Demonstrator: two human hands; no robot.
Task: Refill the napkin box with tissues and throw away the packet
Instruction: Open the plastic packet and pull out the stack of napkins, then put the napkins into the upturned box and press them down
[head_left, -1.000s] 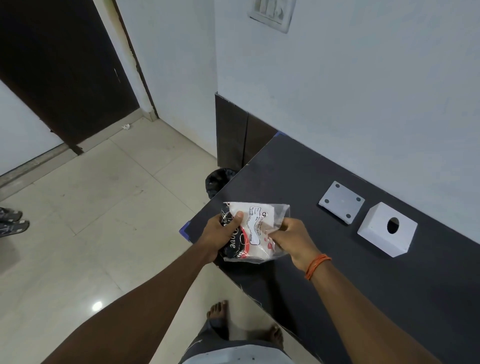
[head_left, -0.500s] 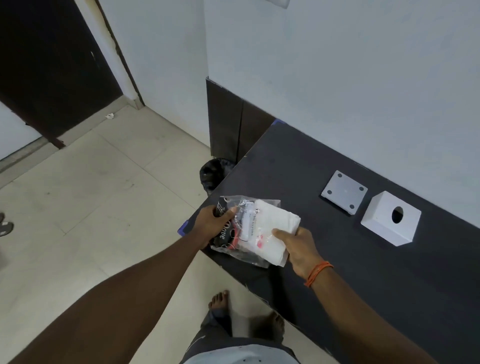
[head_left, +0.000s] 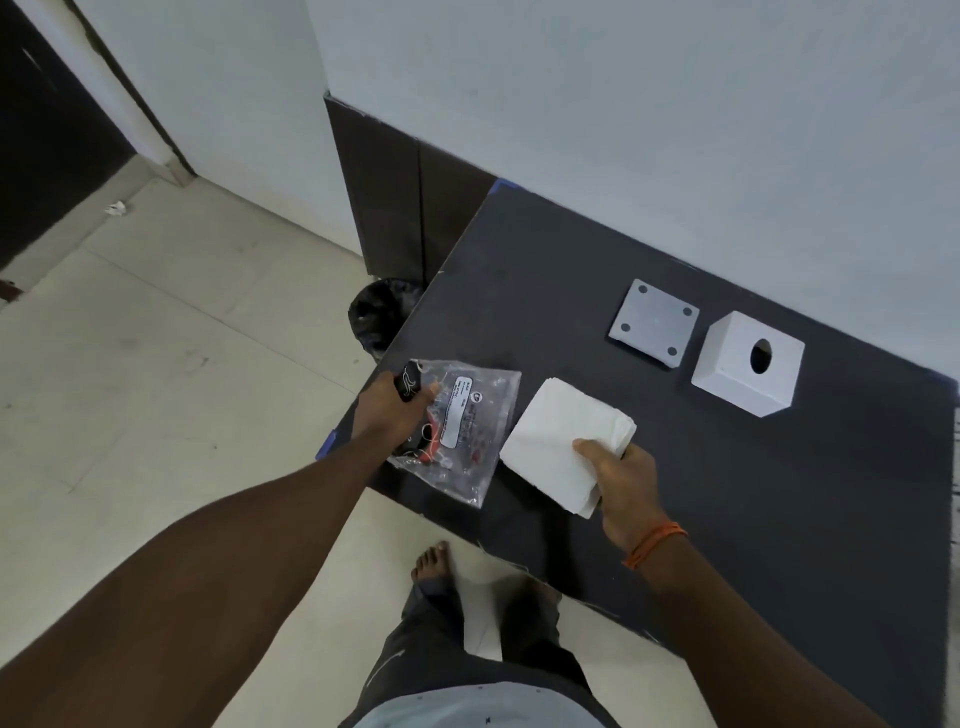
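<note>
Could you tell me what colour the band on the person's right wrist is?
Orange; the wrist band shows clearly in the head view.

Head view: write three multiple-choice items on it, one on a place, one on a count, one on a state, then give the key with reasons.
1. Where is the white napkin box?
A. on the floor
B. on the dark table, right of the grey base plate
C. in the left hand

2. How many round holes show in the box's top?
A. one
B. two
C. four

3. What state is the plastic packet in?
A. sealed and full
B. lying in the bin
C. emptied, tissues out

Key: 1 B, the box sits on the table beside the plate. 2 A, a single dark hole shows. 3 C, the left hand holds the clear packet while the right hand grips the tissue stack apart from it.
</note>
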